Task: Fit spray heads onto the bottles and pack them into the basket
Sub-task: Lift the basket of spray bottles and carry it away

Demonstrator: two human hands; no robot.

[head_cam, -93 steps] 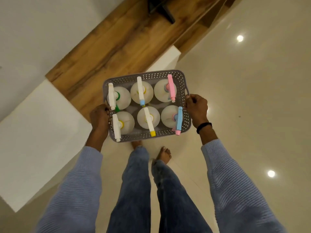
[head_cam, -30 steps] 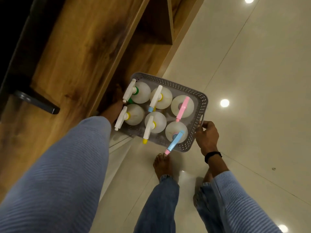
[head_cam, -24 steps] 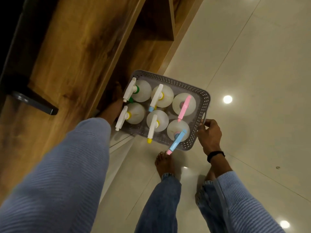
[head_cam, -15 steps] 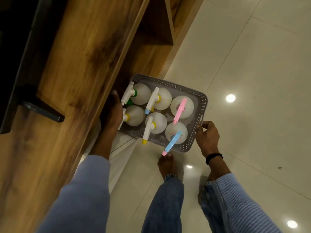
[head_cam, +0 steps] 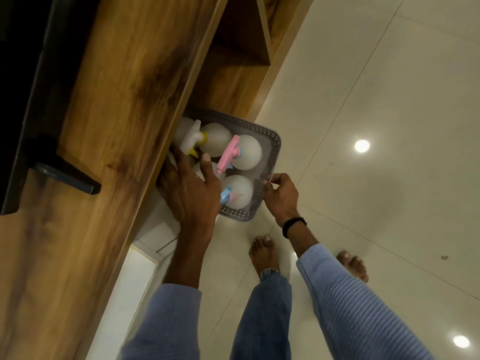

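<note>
We see the wooden shelf unit [head_cam: 124,126] on the left, its top board covering the 9 o'clock side of the basket [head_cam: 272,149]. Our left grip [head_cam: 192,196] lies across the bottles [head_cam: 246,154] at the basket's 7 o'clock. Its fingers stretch toward 10 o'clock with their tips hidden under the board, so we cannot tell whether it grasps anything. White [head_cam: 192,139], pink [head_cam: 228,152] and blue [head_cam: 225,194] spray heads top the bottles. At the basket's 4 o'clock rim, our right grip [head_cam: 281,196] pinches the edge.
</note>
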